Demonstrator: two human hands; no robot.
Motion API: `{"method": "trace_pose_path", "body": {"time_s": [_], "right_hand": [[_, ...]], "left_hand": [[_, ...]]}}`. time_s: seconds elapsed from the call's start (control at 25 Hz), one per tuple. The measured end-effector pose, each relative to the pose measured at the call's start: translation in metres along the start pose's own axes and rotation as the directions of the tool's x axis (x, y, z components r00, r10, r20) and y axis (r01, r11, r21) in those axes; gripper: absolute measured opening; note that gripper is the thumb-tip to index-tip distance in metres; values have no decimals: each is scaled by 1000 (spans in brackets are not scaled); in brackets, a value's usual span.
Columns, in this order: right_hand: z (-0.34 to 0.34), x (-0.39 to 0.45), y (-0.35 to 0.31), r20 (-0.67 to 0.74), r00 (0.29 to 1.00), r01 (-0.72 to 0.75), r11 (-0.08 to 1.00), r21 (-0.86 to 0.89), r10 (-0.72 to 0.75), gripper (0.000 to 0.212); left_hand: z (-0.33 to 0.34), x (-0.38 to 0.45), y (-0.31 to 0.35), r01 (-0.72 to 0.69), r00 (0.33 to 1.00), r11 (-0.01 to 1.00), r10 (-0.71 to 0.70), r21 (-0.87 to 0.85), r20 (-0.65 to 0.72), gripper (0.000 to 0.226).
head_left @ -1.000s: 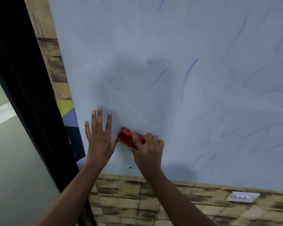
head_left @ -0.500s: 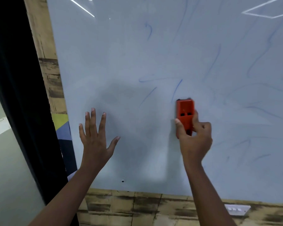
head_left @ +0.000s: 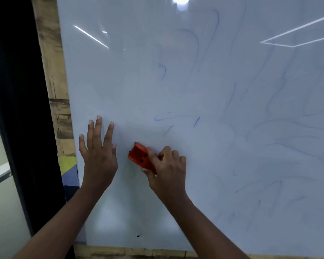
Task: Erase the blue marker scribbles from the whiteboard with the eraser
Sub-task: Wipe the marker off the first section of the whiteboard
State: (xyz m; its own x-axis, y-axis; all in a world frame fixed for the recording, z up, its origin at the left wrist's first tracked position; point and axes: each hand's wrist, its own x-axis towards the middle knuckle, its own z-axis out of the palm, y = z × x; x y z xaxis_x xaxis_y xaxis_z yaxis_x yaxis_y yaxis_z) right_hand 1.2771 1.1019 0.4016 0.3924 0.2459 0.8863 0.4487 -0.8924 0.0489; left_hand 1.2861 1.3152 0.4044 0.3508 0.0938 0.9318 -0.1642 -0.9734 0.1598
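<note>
Whiteboard point(head_left: 120, 71) fills most of the frame from the upper left edge to the right, a glossy pale panel on a wood-patterned wall point(head_left: 52, 75), with a dark vertical frame point(head_left: 17, 90) along the far left. Faint blue smears and loops cover its right half, and the sharpest scribbles point(head_left: 196, 122) left are a few short strokes just above centre, up and to the right of the hands. To do this pass well, I judge the pad should stay flat and firmly pressed, sweeping in overlapping strokes up toward those crisp marks and then out across the ghosted right half, since light wiping seems only to smear the ink. The left hand point(head_left: 97, 156), at lower centre-left, is released, fingers spread and pointing up, apparently braced flat on the board. The right hand point(head_left: 166, 171), just right of it, is clenched around the orange eraser point(head_left: 138, 156), which lies tilted on the board at lower centre, its free end pointing up-left toward the left thumb, near it but not touching. Half a second ago the eraser stood upright further right, beside the short strokes; it has since swept down and left, and one of those strokes looks shorter now. The view has also shifted upward, bringing ceiling-light reflections point(head_left: 91, 36) into the top.
</note>
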Motion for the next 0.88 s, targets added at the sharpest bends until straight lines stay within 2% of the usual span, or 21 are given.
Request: {"method": "trace_pose_path", "body": {"time_s": [0.12,0.2,0.28,0.36,0.48,0.56,0.68,0.76,0.8,0.88], "right_hand": [[-23,27,42,-117,981,-154,988,19,155,65],[-43,31,78,-209,917,-325,940,102,339,65],[-60,30,103,-229,825,-467,852,237,517,67],[-70,35,113,-229,782,-508,805,306,580,71],[-70,54,104,-264,805,-465,842,275,531,73],[-58,65,79,-262,869,-365,901,234,420,73],[-29,61,29,-195,979,-29,991,130,55,74],[-22,64,16,-143,981,142,987,69,-131,76],[-24,72,19,-153,975,172,984,49,-163,75],[-39,92,35,-219,970,118,992,41,-106,73]], "left_hand": [[-1,25,7,-18,999,1000,19,18,-50,60],[0,42,9,-59,995,998,61,31,-77,61],[2,56,10,-110,990,993,112,34,-88,63],[6,63,8,-153,983,987,156,43,-95,64],[17,61,3,-181,977,981,188,76,-97,64],[24,60,1,-185,974,979,194,83,-117,63],[31,60,-3,-197,966,977,207,77,-156,63],[33,59,-6,-207,963,976,215,61,-165,63],[34,59,-7,-211,961,976,218,62,-167,63],[35,56,-8,-216,958,973,227,77,-177,63]]}}
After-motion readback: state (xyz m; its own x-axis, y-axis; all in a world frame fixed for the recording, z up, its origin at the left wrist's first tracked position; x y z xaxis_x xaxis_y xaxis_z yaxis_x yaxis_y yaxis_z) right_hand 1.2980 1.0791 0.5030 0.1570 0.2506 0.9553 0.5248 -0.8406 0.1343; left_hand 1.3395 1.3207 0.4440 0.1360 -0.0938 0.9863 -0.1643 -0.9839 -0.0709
